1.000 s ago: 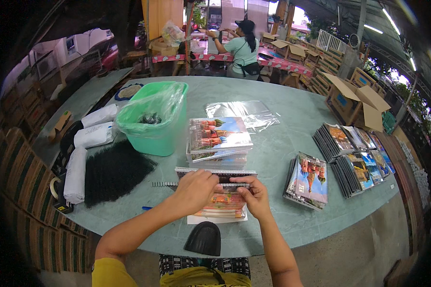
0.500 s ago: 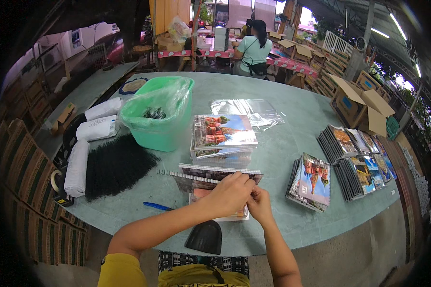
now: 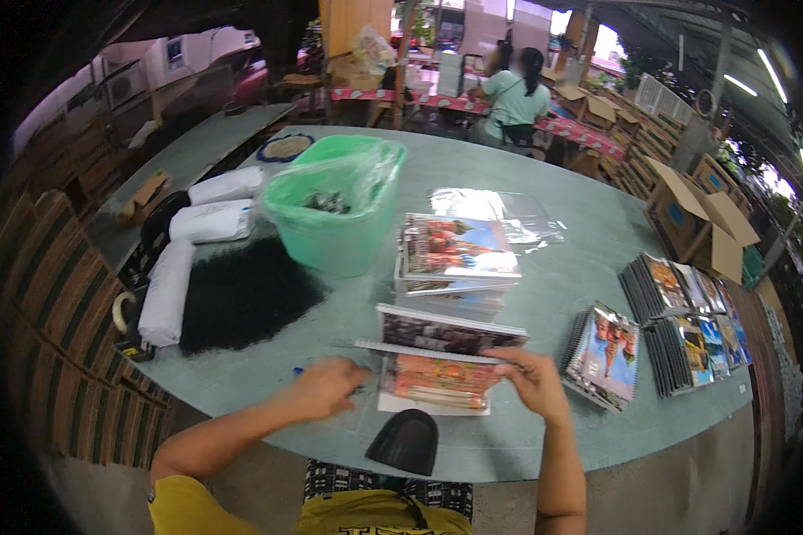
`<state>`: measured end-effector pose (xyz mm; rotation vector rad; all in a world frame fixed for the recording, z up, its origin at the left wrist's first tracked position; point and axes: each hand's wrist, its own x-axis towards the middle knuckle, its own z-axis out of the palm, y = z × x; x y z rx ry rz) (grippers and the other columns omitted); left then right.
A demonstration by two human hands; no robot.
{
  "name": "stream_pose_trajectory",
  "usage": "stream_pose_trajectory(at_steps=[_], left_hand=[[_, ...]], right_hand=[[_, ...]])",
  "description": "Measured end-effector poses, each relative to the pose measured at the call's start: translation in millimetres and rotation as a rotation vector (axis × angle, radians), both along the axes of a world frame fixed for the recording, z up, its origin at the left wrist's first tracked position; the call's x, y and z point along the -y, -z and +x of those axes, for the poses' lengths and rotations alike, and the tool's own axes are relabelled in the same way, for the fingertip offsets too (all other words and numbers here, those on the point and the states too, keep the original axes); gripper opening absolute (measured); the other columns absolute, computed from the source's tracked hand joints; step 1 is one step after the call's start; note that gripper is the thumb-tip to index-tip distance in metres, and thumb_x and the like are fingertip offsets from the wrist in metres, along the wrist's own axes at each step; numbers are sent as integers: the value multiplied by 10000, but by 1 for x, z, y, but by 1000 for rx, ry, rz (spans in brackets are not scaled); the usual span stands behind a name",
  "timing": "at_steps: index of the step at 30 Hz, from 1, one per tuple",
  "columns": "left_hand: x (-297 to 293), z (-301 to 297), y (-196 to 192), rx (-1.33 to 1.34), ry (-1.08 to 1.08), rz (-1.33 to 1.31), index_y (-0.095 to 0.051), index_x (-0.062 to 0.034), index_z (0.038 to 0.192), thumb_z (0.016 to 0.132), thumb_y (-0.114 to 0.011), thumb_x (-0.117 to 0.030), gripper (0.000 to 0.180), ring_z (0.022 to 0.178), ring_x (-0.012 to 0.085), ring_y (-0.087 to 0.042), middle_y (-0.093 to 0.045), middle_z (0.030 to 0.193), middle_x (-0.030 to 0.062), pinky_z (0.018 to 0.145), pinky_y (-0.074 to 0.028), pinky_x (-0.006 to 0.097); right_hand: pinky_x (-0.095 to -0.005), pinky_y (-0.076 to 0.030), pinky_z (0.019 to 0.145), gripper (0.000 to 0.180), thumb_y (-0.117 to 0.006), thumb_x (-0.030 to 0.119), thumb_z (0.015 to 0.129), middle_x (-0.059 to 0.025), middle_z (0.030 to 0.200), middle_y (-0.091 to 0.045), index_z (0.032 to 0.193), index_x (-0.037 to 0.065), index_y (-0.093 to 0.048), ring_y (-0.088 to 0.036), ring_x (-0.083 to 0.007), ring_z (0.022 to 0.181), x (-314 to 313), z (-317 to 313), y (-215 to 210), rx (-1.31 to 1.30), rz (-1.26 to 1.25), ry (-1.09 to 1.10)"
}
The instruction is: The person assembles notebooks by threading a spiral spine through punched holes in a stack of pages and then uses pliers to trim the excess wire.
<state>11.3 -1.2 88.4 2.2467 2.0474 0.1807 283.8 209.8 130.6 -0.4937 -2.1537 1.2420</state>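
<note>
In front of me a spiral-bound notebook [image 3: 446, 337] stands partly opened, its white coil running across. My right hand [image 3: 531, 379] pinches the right end of this coil between thumb and fingers. An orange-red printed sheet [image 3: 442, 382] with a white border lies under and before it. My left hand [image 3: 330, 390], smeared by motion, is over a blue-handled tool [image 3: 298, 370]; only a bit of blue shows beside it, and its grip is hidden. A black rounded pad [image 3: 403, 443] lies at the table's near edge. Beyond the notebook rises a stack of picture-covered notebooks [image 3: 459, 245].
A green bin [image 3: 339, 236] with a plastic liner stands left of the stack, near a black pile of coils [image 3: 250, 294] and white wrapped rolls [image 3: 165, 294]. Finished-looking notebooks [image 3: 602, 357] stand stacked at right. Clear plastic [image 3: 526, 218] lies behind. A person [image 3: 516, 98] works farther off.
My left hand has left the coil's right end and moved left to the blue tool. My right hand stays at the coil end. The whole view has shifted slightly.
</note>
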Motion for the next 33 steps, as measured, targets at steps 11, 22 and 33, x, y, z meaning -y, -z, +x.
stream_pose_trajectory(at_steps=[11,22,33], left_hand=[[51,-10,33,228,-514,-6,-512,-54,1235,745,-555,-201,514,769,329,-592,-581,925,182,676,-486,404],[18,6,-25,1341,-438,-118,-504,-17,1201,784,-475,-140,436,778,140,-582,-606,976,93,686,-454,275],[3,5,-25,818,-451,149,-548,-36,1126,815,-552,-168,338,684,156,-592,-622,905,64,616,-464,302]], right_hand=[[-398,-501,707,325,-692,267,752,-151,876,-660,989,47,-655,-634,-326,805,63,-83,-63,529,781,37],[-345,-479,718,381,-593,-49,731,-149,959,-653,1086,79,-641,-611,-272,789,64,-157,-52,250,373,-313],[-349,-479,723,419,-550,-112,705,-114,963,-623,1049,96,-667,-580,-280,807,61,-154,-47,179,622,-456]])
